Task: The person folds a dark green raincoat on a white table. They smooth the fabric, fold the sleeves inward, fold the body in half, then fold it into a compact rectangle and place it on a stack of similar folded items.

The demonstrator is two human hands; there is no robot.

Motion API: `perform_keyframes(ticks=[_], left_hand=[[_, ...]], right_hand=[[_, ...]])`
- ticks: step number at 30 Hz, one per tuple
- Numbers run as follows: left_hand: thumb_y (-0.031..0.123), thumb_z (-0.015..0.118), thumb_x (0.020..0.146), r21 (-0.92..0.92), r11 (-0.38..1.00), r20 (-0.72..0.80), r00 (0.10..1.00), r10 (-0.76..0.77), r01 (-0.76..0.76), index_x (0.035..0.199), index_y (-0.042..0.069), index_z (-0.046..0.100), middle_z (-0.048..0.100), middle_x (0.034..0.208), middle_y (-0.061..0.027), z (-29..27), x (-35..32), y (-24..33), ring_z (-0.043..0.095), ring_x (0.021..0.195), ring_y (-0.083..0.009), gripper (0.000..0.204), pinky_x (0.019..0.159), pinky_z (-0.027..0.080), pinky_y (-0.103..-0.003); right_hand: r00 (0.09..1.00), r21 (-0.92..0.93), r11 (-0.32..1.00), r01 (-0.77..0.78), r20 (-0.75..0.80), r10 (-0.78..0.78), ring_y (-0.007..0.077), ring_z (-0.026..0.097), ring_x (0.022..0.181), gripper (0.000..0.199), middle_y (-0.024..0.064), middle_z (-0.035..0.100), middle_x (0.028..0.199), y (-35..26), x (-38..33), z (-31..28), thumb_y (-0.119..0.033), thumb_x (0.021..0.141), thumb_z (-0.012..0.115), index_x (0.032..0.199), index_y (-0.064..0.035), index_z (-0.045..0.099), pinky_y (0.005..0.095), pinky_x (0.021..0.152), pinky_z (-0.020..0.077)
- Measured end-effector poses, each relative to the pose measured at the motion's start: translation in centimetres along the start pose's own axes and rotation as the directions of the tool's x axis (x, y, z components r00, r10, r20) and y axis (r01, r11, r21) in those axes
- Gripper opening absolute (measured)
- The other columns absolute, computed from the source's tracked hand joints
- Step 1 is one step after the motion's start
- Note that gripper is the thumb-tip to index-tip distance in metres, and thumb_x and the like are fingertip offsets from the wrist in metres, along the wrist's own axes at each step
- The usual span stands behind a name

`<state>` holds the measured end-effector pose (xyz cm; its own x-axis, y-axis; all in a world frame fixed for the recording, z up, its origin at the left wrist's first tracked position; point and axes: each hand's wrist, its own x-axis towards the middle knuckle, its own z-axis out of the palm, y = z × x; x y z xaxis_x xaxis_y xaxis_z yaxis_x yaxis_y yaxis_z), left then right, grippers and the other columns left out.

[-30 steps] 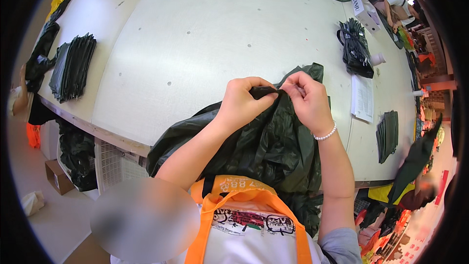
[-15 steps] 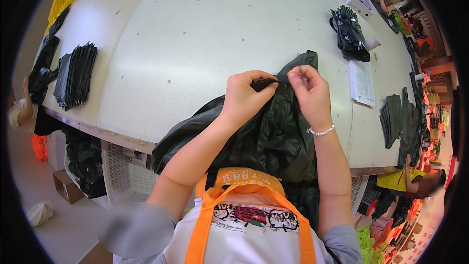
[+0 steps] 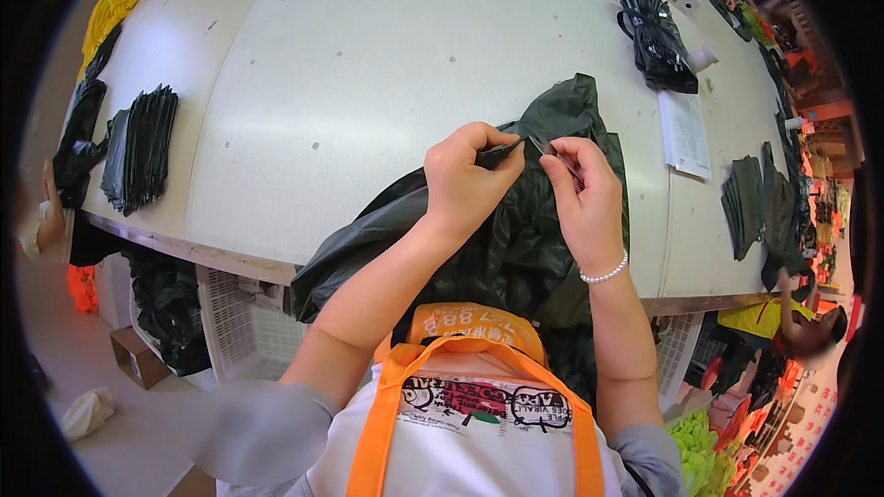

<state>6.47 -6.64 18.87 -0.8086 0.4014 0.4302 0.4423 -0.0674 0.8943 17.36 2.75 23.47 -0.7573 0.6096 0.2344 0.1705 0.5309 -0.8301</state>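
The left hand [image 3: 466, 173] is pinching a glossy dark-green fabric garment [image 3: 506, 248] spreading beneath the 2 hands; the right hand [image 3: 589, 198] is gripping what seems a small grey pointed tool [image 3: 540, 145]. A slipping pinch is risking nicked fabric or left fingers.

Bright, even light is washing my tabletop [image 3: 313, 64] pale; dark sheeting [image 3: 562, 109] is throwing back a soft sheen near my fingers [image 3: 589, 158]. Straight edges are bowing, black is rounding the corners, a grey oval [image 3: 261, 433] is blurring lower left.
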Motion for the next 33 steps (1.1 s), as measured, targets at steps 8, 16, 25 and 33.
perform_keyframes(ticks=[8, 16, 25, 33], left_hand=[[-0.001, 0.074, 0.070, 0.030, 0.999, -0.050, 0.998, 0.042, -0.041, 0.074, 0.000, 0.065, 0.066, 0.066, -0.0048, 0.4, 0.0, -0.1, 0.056, 0.059, -0.0047, 0.010, 0.054, 0.045, -0.020], [0.000, 0.074, 0.070, 0.027, 0.999, -0.057, 0.997, 0.043, -0.042, 0.074, 0.000, 0.065, 0.066, 0.066, -0.0047, 0.4, -0.1, -0.2, 0.056, 0.059, -0.0044, 0.010, 0.055, 0.045, -0.020], [0.000, 0.074, 0.070, 0.020, 1.000, -0.052, 0.999, -0.001, 0.002, 0.076, 0.000, 0.066, 0.067, 0.067, -0.0042, 0.3, 0.0, 0.1, 0.056, 0.060, -0.0038, 0.010, 0.055, 0.045, -0.020], [0.000, 0.075, 0.069, 0.079, 0.991, -0.064, 0.991, 0.115, -0.109, 0.076, 0.002, 0.066, 0.066, 0.067, -0.0055, 0.4, -0.5, 0.2, 0.058, 0.061, -0.0055, 0.012, 0.056, 0.046, -0.021]], right_hand=[[0.999, 0.063, 0.997, -0.034, -0.024, 0.035, 0.0122, 0.057, 0.068, 0.015, 0.0076, 0.058, 0.081, -0.4, -0.2, 0.4, -0.008, 0.087, 0.066, 0.093, 0.0015, 0.057, 0.0236, 0.062, 0.0471], [0.998, 0.064, 0.997, -0.054, -0.034, 0.056, 0.0099, 0.056, 0.067, 0.014, 0.0062, 0.059, 0.080, 0.0, -0.2, 0.4, -0.006, 0.086, 0.066, 0.092, 0.0022, 0.058, 0.0225, 0.062, 0.0462], [0.994, 0.022, 0.997, 0.074, -0.083, -0.072, 0.0149, 0.060, 0.071, 0.019, 0.0075, 0.058, 0.084, 0.0, -0.6, 0.7, -0.009, 0.083, 0.069, 0.095, 0.0001, 0.058, 0.0244, 0.062, 0.0487], [0.992, -0.035, 0.997, 0.075, -0.095, -0.078, 0.0142, 0.057, 0.065, 0.019, 0.0067, 0.057, 0.079, 0.1, -0.3, 0.7, -0.011, 0.083, 0.069, 0.094, -0.0007, 0.059, 0.0232, 0.060, 0.0474]])
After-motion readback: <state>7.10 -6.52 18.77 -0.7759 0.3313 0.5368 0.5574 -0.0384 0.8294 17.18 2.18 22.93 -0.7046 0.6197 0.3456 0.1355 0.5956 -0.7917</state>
